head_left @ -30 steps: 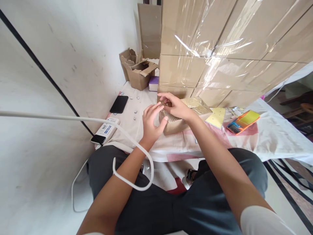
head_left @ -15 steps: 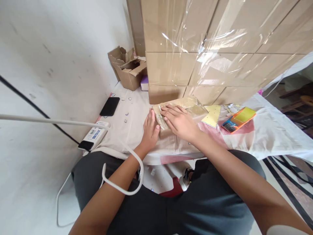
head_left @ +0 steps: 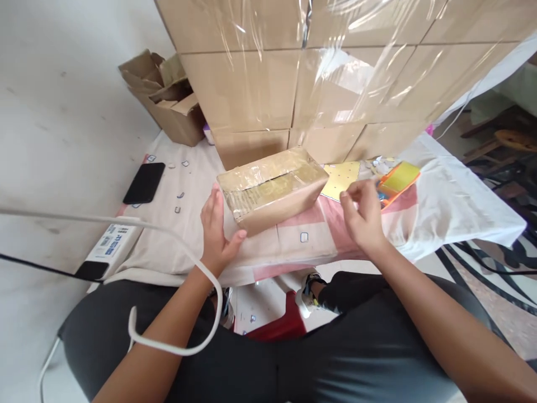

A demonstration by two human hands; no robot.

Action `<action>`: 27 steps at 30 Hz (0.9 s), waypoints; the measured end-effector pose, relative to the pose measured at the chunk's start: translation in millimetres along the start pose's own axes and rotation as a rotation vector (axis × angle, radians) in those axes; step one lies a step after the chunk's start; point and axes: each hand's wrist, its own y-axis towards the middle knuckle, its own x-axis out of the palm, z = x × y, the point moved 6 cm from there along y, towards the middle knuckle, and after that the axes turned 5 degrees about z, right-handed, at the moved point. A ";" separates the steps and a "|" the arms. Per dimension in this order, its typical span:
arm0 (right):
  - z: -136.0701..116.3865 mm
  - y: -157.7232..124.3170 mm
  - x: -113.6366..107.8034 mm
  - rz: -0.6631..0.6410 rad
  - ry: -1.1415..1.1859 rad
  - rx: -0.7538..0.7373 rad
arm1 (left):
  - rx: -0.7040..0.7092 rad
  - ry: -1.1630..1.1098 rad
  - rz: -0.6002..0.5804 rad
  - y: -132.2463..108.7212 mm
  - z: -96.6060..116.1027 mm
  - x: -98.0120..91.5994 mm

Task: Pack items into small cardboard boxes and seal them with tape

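Observation:
A small cardboard box (head_left: pixel 281 204) lies on the cloth-covered table, clear tape across its top, with a dark gap along the top seam. My left hand (head_left: pixel 218 235) is open against the box's left end, fingers upright and thumb stretched out towards the near corner. To the right of the box, my right hand (head_left: pixel 364 215) is raised apart from it, fingers curled in towards the thumb. Whether anything is in those fingers is hidden. Just beyond this hand lies a flat orange-and-yellow item (head_left: pixel 400 178), partly covered by it.
Large stacked cartons (head_left: pixel 251 89) under clear film stand behind the box. An opened carton (head_left: pixel 174 115) sits at the back left. Further left are a black phone (head_left: pixel 145 183) and a white box (head_left: pixel 115 243). A white cable (head_left: pixel 184 246) hangs in front of my left arm.
My right hand has left the top of the box and moved right, its fingers curling. The left hand stays at the box's left end. The view has shifted too.

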 end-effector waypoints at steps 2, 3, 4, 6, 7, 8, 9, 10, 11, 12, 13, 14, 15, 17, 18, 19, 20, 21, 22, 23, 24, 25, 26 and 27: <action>8.1 -24.0 15.7 -0.223 0.009 0.043 | 0.017 0.056 -0.026 0.5 5.1 4.0; 8.1 -36.1 24.5 -0.343 0.007 0.036 | 0.013 0.074 -0.034 -0.7 5.4 6.7; 6.6 -46.9 32.1 -0.440 -0.007 0.017 | -0.001 0.077 -0.040 -2.8 4.3 9.5; 2.9 -61.9 43.2 -0.556 -0.075 -0.027 | -0.044 0.040 -0.040 -8.7 -0.7 14.7; 1.4 -66.3 47.5 -0.597 -0.118 -0.049 | -0.066 0.011 -0.037 -11.9 -3.8 16.5; 0.2 -68.8 51.0 -0.631 -0.154 -0.067 | -0.083 -0.017 -0.033 -14.8 -6.6 17.8; -0.7 -69.6 53.7 -0.659 -0.172 -0.083 | -0.097 -0.039 -0.028 -17.2 -9.0 18.3; -1.2 -68.9 55.6 -0.682 -0.172 -0.093 | -0.108 -0.053 -0.025 -18.9 -11.0 18.2; -1.0 -66.9 56.6 -0.700 -0.157 -0.097 | -0.118 -0.054 -0.026 -19.9 -12.6 17.8; 0.0 -63.8 56.7 -0.709 -0.132 -0.091 | -0.123 -0.048 -0.028 -20.2 -13.8 17.0; 2.2 -59.9 56.2 -0.712 -0.107 -0.075 | -0.121 -0.037 -0.029 -19.8 -14.3 15.9; 5.2 -55.4 55.1 -0.708 -0.089 -0.056 | -0.116 -0.029 -0.028 -19.1 -14.7 14.6; 8.8 -50.5 53.7 -0.698 -0.083 -0.041 | -0.114 -0.025 -0.022 -18.1 -15.4 13.1; 15.9 -40.9 50.7 -0.675 -0.107 -0.032 | -0.107 -0.035 -0.014 -16.0 -17.2 10.8; 18.8 -36.5 49.4 -0.665 -0.127 -0.037 | -0.104 -0.045 -0.014 -15.2 -18.6 10.1; 21.2 -32.4 48.3 -0.656 -0.144 -0.041 | -0.099 -0.050 -0.019 -14.7 -20.1 9.9; 22.9 -28.5 47.2 -0.648 -0.152 -0.039 | -0.091 -0.046 -0.025 -14.5 -21.5 9.8; 24.3 -24.8 46.1 -0.640 -0.150 -0.028 | -0.082 -0.036 -0.031 -14.4 -22.8 9.9; 25.4 -21.2 45.0 -0.631 -0.140 -0.011 | -0.079 -0.024 -0.033 -14.4 -24.2 9.7; 26.2 -17.5 43.5 -0.619 -0.125 0.009 | -0.086 -0.012 -0.030 -14.4 -25.7 9.4; 27.2 -14.0 41.8 -0.606 -0.110 0.033 | -0.095 -0.006 -0.025 -14.1 -26.9 8.9; 28.7 -10.5 39.8 -0.593 -0.098 0.057 | -0.108 -0.006 -0.017 -13.7 -27.8 8.2; 30.9 -7.2 37.4 -0.576 -0.088 0.082 | -0.125 -0.010 -0.011 -12.9 -28.6 7.5; 34.0 -4.1 34.7 -0.556 -0.082 0.108 | -0.136 -0.017 -0.003 -11.7 -29.0 6.7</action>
